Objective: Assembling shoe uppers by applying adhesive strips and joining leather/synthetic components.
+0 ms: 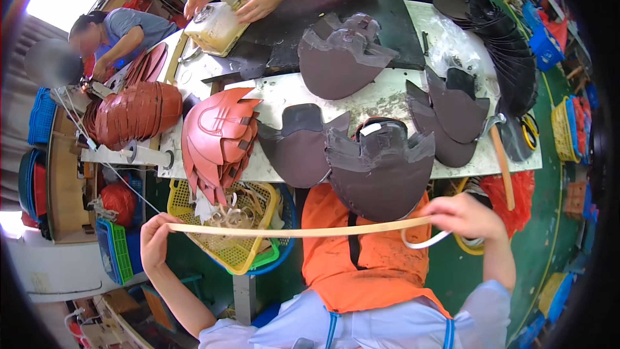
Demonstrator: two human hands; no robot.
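A long pale cream strip (290,231) is stretched level between my two hands, in front of my orange apron. My left hand (155,240) pinches its left end, out over a yellow basket. My right hand (466,216) grips the right end, where the strip curls down in a loop. Just beyond the strip, a stack of dark brown leather shoe-upper pieces (381,167) lies at the table's near edge.
The white worktable (387,94) carries more dark brown pieces (341,58), a stack of reddish-brown pieces (218,139) and black curved parts (510,39). Across it a person's hands (258,0) work at a cream container (215,28). The yellow basket (223,220) holds scraps.
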